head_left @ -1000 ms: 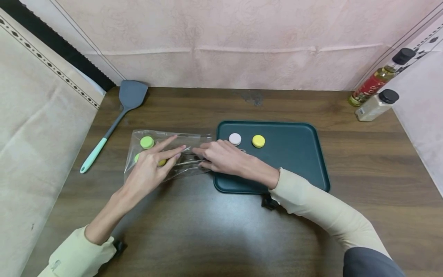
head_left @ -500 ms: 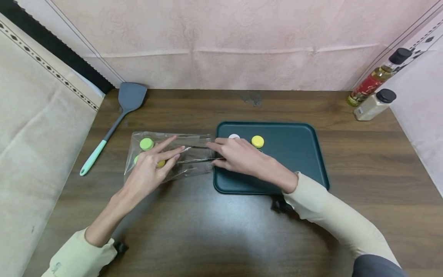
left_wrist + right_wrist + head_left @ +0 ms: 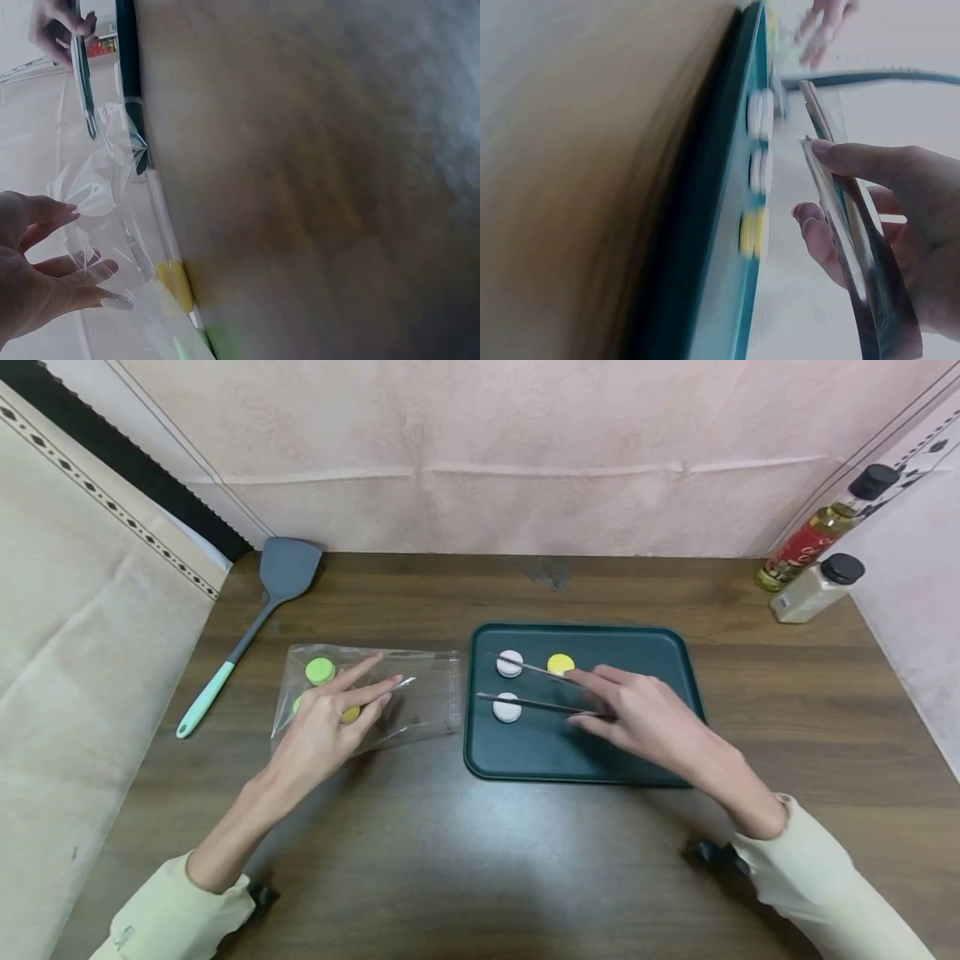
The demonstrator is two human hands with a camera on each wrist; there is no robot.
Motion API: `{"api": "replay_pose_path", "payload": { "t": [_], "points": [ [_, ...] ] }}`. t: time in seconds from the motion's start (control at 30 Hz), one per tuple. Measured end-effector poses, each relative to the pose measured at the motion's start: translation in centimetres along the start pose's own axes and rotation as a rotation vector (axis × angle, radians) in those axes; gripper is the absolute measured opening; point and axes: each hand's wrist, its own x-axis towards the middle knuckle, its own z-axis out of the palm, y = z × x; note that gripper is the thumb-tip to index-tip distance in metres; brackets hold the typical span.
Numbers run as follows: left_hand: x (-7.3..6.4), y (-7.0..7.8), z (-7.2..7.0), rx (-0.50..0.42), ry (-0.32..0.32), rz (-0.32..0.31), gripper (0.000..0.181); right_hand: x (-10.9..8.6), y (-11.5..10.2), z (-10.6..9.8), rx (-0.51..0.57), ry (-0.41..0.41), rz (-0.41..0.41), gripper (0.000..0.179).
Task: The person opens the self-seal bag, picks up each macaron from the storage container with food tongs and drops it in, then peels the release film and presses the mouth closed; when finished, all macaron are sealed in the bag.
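Observation:
My left hand [image 3: 318, 718] pinches the upper film of a clear plastic bag [image 3: 431, 693], lifting it in the left wrist view. Inside lie green macarons [image 3: 320, 671] and a yellow macaron [image 3: 174, 285], partly hidden by the hand. My right hand [image 3: 645, 714] holds metal tongs [image 3: 847, 232] over the dark green tray [image 3: 577, 764]. The arms of the tongs stand apart with nothing between the tips, which point left. Below them on the tray sit a white macaron [image 3: 507, 708], another white macaron [image 3: 509, 670] and a yellow macaron [image 3: 560, 663].
A grey spatula with a mint handle [image 3: 206, 697] lies at the left of the wooden table [image 3: 420, 860]. At the back right stand an oil bottle [image 3: 806, 543] and a black-capped jar [image 3: 813, 593]. Pale cloth [image 3: 487, 460] hangs behind the table.
My right hand has drawn the tongs out of the bag and moved right over the tray, uncovering both white macarons. The left hand has stayed at the bag.

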Motion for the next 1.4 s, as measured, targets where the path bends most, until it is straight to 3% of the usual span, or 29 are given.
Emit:
{"api": "replay_pose_path", "payload": {
  "t": [0.27,0.5,1.07,1.4],
  "points": [
    [0.0,0.0,0.0,0.002,0.002,-0.007,0.030,-3.8,3.4,-2.0,-0.086,0.095,0.103,0.054],
    [0.2,-0.1,0.0,0.008,0.007,0.011,0.029,-5.3,4.9,-1.4,-0.096,0.078,0.121,0.052],
    [0.1,0.0,0.0,0.007,-0.004,-0.007,0.029,-5.3,6.0,-0.3,-0.037,0.052,0.120,0.045],
    [0.1,0.0,0.0,0.004,-0.012,-0.015,0.029,-4.4,4.1,-0.5,0.053,0.075,0.073,0.042]
  ]
}}
